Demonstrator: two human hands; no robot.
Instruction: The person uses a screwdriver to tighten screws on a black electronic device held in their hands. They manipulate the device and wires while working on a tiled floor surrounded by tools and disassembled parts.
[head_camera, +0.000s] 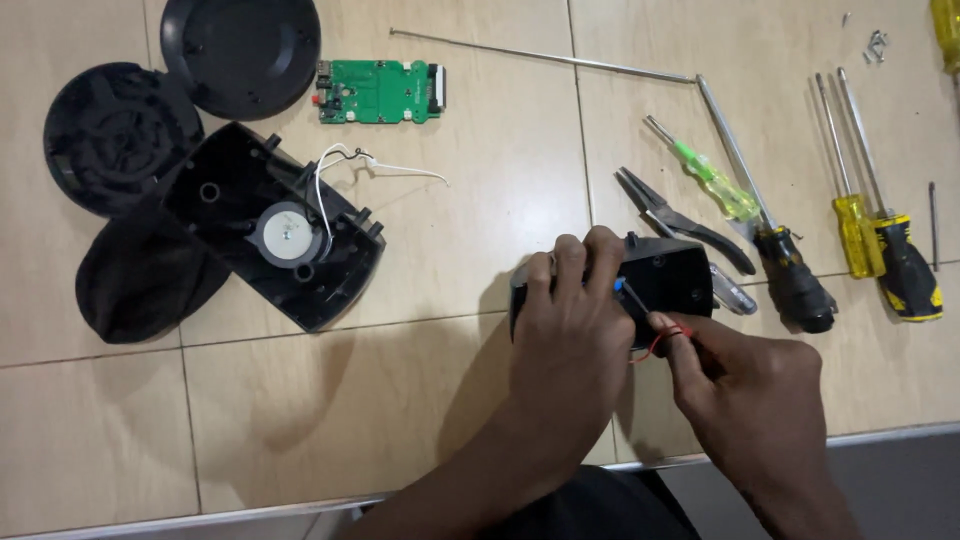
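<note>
Right of centre in the frame, the left hand (570, 320) clamps down over a small black housing (672, 278), fingers curled over its top edge and pinning it to the worktop (450, 250). The right hand (755, 400) comes in from the lower right, thumb and forefinger pinched on a thin red wire (662, 340) beside a small blue part (618, 286) at the housing's open face. The job in hand looks like working that wire at the housing: best to keep the housing pinned flat and pull the wire gently along its own line, since a thin lead could snap. The housing sits under the left fingers, touching both hands. Pliers (680, 220) and screwdrivers (880, 240) lie just beyond, upper right.
</note>
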